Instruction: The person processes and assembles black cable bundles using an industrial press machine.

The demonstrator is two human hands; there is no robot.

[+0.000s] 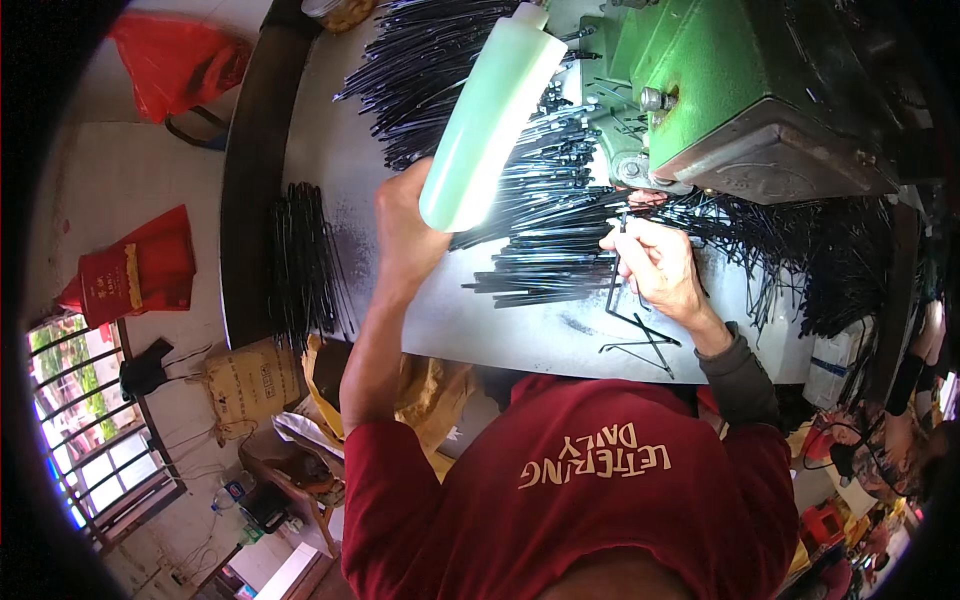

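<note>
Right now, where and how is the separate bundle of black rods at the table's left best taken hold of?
Probably at mid-length, coming from above and closing crosswise: the bundle of black rods lies flat on the table, long and narrow, pointing toward the near edge, apart from the larger pile.

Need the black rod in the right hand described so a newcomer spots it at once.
Start at the big green machine at the upper right of the table. Just below it, the right hand holds a thin black rod, its lower part sticking out below the fingertips. Similar rods lie heaped alongside; this one is gripped in the fingers.
</note>
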